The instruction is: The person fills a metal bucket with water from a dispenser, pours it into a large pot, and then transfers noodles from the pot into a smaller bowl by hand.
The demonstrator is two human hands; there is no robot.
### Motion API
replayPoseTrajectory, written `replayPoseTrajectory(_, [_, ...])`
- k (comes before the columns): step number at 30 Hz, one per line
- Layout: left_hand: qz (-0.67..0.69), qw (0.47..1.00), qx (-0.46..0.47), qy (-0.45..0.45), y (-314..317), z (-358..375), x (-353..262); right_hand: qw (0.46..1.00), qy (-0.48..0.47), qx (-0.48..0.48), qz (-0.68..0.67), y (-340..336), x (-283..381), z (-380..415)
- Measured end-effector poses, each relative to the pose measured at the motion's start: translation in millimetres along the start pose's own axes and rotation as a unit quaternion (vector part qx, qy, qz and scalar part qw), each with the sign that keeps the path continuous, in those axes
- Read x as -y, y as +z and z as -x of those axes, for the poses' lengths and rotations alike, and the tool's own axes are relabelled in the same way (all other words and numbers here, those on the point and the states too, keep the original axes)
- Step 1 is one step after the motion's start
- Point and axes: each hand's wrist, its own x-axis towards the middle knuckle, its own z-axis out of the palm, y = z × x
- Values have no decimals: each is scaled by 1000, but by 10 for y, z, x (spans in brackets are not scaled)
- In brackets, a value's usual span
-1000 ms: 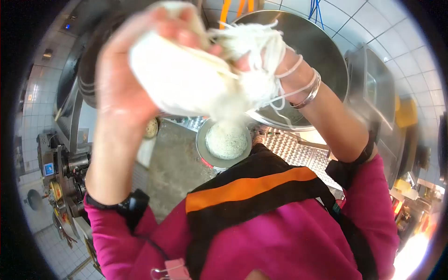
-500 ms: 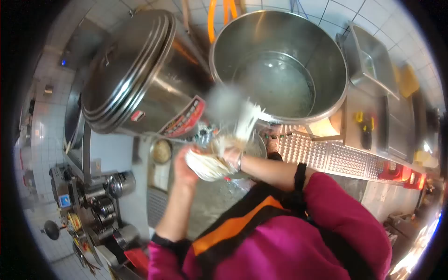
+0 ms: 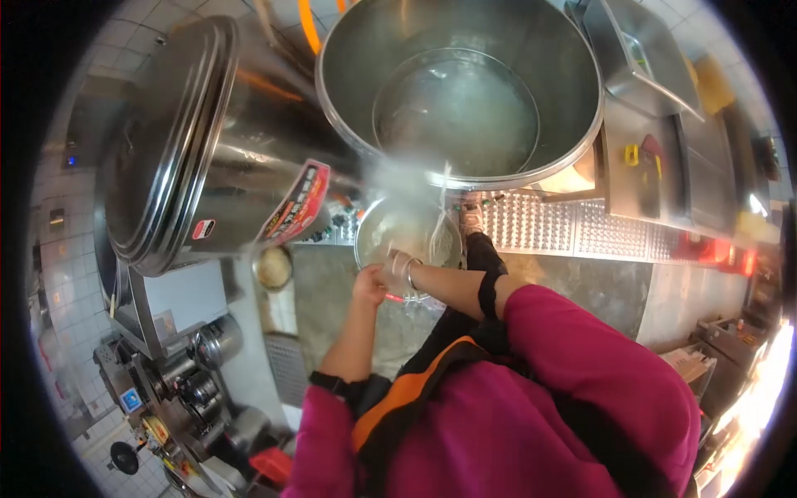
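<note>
A round metal pail (image 3: 362,236) stands below the big open pot, with both hands at its near rim. My left hand (image 3: 369,285) is beside the rim, fingers bent but apart, with nothing visible in them. My right hand (image 3: 399,267), with a bracelet at the wrist, reaches over the pail opening; its fingers point down, look pale and are partly hidden. A few thin white noodle strands (image 3: 442,199) hang from the pot rim toward the pail. The large steel pot (image 3: 349,124) holds cloudy liquid. A grey blur covers the space between pot and pail.
A large lidded steel barrel (image 3: 249,153) leans into view at the left. Behind the pail runs a studded metal floor strip (image 3: 531,222). A steel counter (image 3: 647,178) with a deep tray (image 3: 639,66) stands right. Pots (image 3: 217,342) crowd the lower left.
The white noodle bundle that was in my hands no longer shows there. My hands have moved lower to the pail, and the view has shifted so the pot sits higher and further left.
</note>
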Motion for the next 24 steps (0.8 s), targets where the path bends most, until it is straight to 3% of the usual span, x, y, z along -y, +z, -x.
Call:
replayPoseTrajectory(1, [-12, 994, -108, -6, 335, 263, -67, 992, -17, 4, 121, -131, 48, 60])
replayPoseTrajectory(2, [-6, 994, -112, -14, 443, 370, -134, 992, -13, 14, 122, -125, -29, 44])
replayPoseTrajectory(4, [-14, 995, -95, -4, 588, 463, -247, 935, -125, 63, 326, -84, -254, -22])
replayPoseTrajectory(5, [-8, 995, -96, -7, 697, 522, -315, 934, -125, 69, 329, -129, -278, -38])
replayPoseTrajectory(7, [-84, 990, -98, 53, 880, 656, -422, 874, -160, 152, 434, -158, -311, -26])
replayPoseTrajectory(8, [-80, 991, -96, 50, 939, 697, -464, 872, -157, 156, 436, -70, -412, -48])
replayPoseTrajectory(9, [-91, 993, -57, 49, 1004, 729, -537, 948, -86, 85, 295, -5, -519, -72])
replayPoseTrajectory(11, [-107, 993, -3, 53, 1029, 693, -605, 989, -15, 11, 144, -102, -452, 46])
replayPoseTrajectory(13, [-106, 992, -11, 68, 1049, 634, -631, 907, -135, 141, 373, -298, -343, 214])
replayPoseTrajectory(16, [-110, 989, -27, 97, 995, 554, -619, 921, -149, 112, 342, -364, -784, 163])
replayPoseTrajectory(18, [-88, 990, -16, 109, 897, 556, -597, 995, -67, 20, 75, -668, -1109, 371])
replayPoseTrajectory(19, [-70, 991, -21, 111, 774, 521, -538, 998, -21, -24, -61, -812, -1223, 481])
replayPoseTrajectory(20, [-61, 992, -30, 107, 660, 529, -466, 992, 50, -8, -114, -983, -1219, 604])
replayPoseTrajectory(21, [-90, 989, -50, 103, 558, 537, -413, 932, 144, 2, -332, -1196, -1066, 867])
replayPoseTrajectory(24, [-108, 985, -98, 93, 190, 446, -172, 901, 177, -3, -396, -1421, -1277, 1032])
